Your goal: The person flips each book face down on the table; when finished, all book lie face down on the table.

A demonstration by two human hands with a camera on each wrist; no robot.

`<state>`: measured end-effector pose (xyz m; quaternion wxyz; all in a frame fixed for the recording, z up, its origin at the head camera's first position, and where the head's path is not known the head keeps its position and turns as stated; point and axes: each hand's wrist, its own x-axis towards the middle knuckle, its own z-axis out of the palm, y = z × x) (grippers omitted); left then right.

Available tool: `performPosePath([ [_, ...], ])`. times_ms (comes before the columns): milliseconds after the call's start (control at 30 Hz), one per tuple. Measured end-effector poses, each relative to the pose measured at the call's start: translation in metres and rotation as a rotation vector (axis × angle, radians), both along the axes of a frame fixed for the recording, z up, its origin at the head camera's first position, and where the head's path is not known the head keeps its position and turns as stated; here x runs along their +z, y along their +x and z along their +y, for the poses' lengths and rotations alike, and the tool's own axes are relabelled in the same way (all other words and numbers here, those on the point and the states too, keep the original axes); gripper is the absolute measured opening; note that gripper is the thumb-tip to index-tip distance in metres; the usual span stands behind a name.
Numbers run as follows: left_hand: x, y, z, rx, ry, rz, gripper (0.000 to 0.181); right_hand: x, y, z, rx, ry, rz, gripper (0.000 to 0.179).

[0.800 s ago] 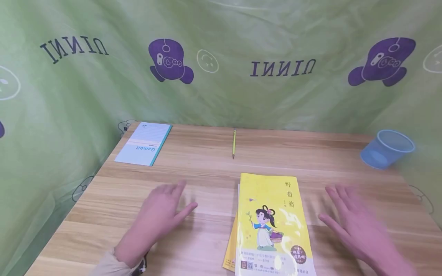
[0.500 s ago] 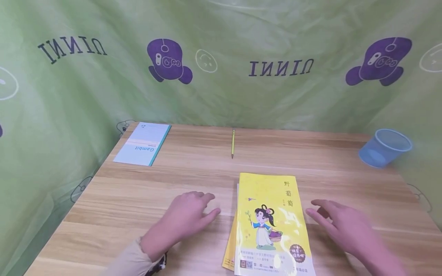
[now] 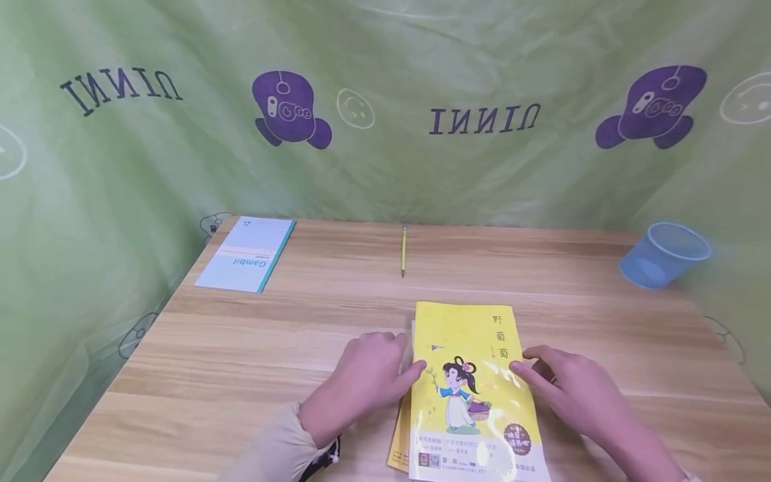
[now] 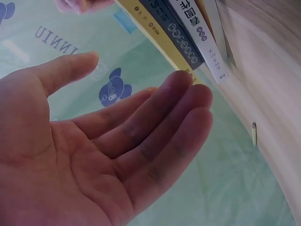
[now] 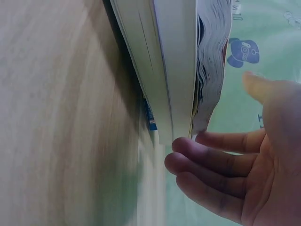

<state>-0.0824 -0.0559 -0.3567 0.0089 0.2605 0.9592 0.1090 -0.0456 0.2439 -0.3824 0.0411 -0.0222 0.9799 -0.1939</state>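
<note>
A stack of several books lies near the front of the table, topped by a yellow book with a cartoon figure on its cover. An orange-yellow book sticks out beneath it at the lower left. My left hand is at the stack's left side, thumb over the cover's edge. In the left wrist view its fingers lie extended by the yellow spine, dark spine and white spine. On the other side, my right hand has loosely bent fingers close to the wavy page edges.
A blue-and-white notepad lies at the back left of the wooden table. Near the back edge is a yellow-green pencil. A blue mesh pen holder stands at the back right. Green printed cloth hangs behind.
Both hands have moved inward from either side, the left one rightward and the right one leftward, until they reach the stack's edges. The books have stayed in place.
</note>
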Motion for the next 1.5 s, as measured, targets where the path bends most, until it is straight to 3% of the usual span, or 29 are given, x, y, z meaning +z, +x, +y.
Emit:
performPosePath([
  [200, -0.002, 0.003, 0.004, 0.015, 0.006, -0.060, 0.044, -0.002, -0.006, -0.001, -0.005, -0.002, 0.040, 0.063],
  [400, 0.000, 0.010, 0.007, 0.041, -0.005, -0.127, 0.064, -0.003, -0.020, 0.000, -0.005, 0.000, 0.038, 0.073],
  [500, 0.000, 0.013, 0.007, 0.035, 0.001, -0.145, 0.086, -0.004, -0.026, 0.000, -0.015, -0.012, 0.037, 0.079],
  [633, 0.003, 0.019, 0.007, 0.014, 0.013, -0.162, 0.127, -0.003, -0.037, 0.001, -0.014, -0.034, 0.047, 0.086],
  [733, 0.005, 0.025, 0.007, -0.010, -0.027, -0.168, 0.142, -0.002, -0.045, 0.001, -0.008, -0.042, 0.048, 0.095],
  [867, 0.006, 0.031, 0.009, -0.032, -0.098, -0.157, 0.145, -0.001, -0.055, 0.001, -0.005, -0.041, 0.040, 0.103],
  [1100, 0.006, 0.038, 0.012, -0.096, -0.129, -0.120, 0.147, -0.002, -0.065, 0.001, -0.018, -0.079, 0.049, 0.103],
  [1333, 0.004, 0.043, 0.011, -0.132, -0.164, -0.040, 0.149, -0.005, -0.066, 0.002, 0.003, -0.171, 0.089, 0.083],
  [1500, 0.003, 0.044, 0.011, -0.133, -0.163, -0.081, 0.150, -0.008, -0.066, 0.003, 0.017, -0.214, 0.108, 0.070],
])
